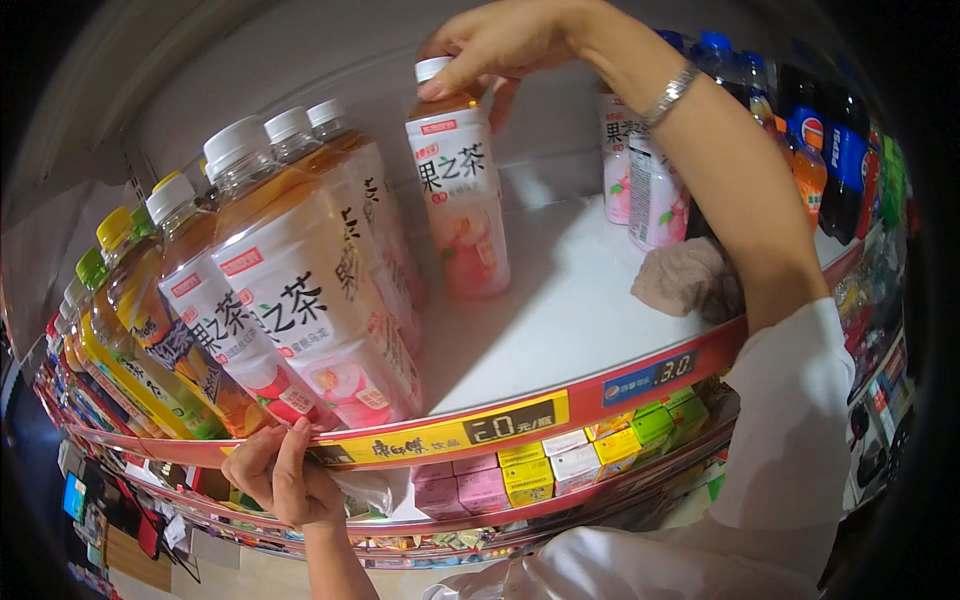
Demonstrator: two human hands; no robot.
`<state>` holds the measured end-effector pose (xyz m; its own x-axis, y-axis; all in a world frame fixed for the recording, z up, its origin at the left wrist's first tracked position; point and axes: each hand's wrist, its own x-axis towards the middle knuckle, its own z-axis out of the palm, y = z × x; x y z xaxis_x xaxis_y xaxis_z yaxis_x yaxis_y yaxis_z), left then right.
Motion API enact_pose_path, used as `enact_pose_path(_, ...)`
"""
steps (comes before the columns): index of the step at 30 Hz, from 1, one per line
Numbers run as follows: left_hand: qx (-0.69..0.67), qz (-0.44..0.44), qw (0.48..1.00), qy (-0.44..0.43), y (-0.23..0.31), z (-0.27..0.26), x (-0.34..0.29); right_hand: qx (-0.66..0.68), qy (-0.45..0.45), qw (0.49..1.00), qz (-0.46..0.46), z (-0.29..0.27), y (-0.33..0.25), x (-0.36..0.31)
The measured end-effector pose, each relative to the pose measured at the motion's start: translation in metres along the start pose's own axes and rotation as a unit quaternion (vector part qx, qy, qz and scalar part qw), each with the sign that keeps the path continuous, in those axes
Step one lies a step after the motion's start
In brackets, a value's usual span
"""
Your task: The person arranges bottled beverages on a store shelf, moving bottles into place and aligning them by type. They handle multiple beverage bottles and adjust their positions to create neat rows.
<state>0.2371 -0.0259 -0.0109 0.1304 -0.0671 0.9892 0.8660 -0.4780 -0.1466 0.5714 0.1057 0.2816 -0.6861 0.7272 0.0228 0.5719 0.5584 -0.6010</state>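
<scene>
Deep on the white shelf (500,345), my right hand (485,60) is closed round the neck of a fruit tea bottle (463,215). The bottle has a white cap, amber liquid and a white-and-pink label, and stands nearly upright. My left hand (285,478) has its fingers curled at the red-and-yellow shelf edge (400,445), one fingertip just below the front tea bottles. Matching tea bottles (300,290) stand in a row left of the held one. A crumpled brownish cloth (685,278) lies on the shelf beneath my right forearm.
At far left, green and yellow drink bottles (130,330) line the shelf. Two more tea bottles (655,190) stand behind my right forearm, with dark cola bottles (845,160) and an orange drink bottle (808,175) farther right. Below sit small coloured cartons (530,480).
</scene>
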Motion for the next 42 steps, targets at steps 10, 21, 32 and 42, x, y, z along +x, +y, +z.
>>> enact_pose_path(10, 0.002, 0.007, 1.000, 0.008, -0.004, 0.003, -0.003, -0.056, 0.099, 0.993, -0.030, 0.009, 0.010, 0.074)
enact_pose_path(21, 0.014, -0.004, 1.000, 0.012, 0.000, 0.005, -0.001, -0.031, 0.118, 0.992, -0.028, 0.026, 0.001, 0.084)
enact_pose_path(32, 0.034, -0.005, 0.999, -0.012, 0.001, -0.004, 0.000, -0.408, 0.155, 0.854, 0.282, -0.022, -0.025, -0.119)
enact_pose_path(42, -0.013, -0.014, 1.000, 0.019, 0.005, 0.007, 0.007, -0.437, 0.277, 0.854, 0.064, -0.031, 0.053, -0.150)
